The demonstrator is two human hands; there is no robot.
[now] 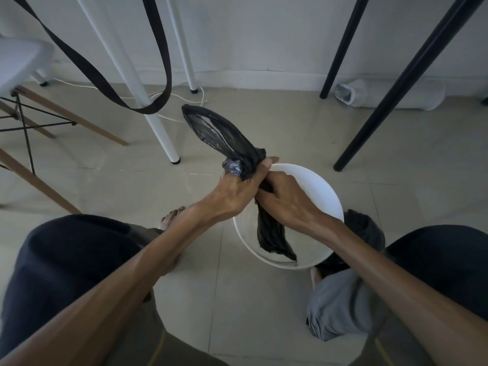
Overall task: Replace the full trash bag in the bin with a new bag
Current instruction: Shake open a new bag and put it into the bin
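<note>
Both hands, the left hand (239,190) and the right hand (286,200), grip a crumpled thin black plastic bag (232,143) over the round white plastic bin (326,192), so the new-bag step looks under way. Next the bag's mouth needs opening and stretching around the bin's rim. The bin stands on the pale tiled floor (264,299), between white table legs (148,101) and black table legs (396,83) by a wall.

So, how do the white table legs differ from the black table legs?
The white table legs stand to the left of the white bin, while the black table legs stand to its right. The white legs end in small dark foot caps, while the black legs are dark all the way down. A dark strap hangs in front of the white legs, and nothing crosses the black ones. Both pairs are slim, round, slanted, and rest on the tiled floor.
</note>
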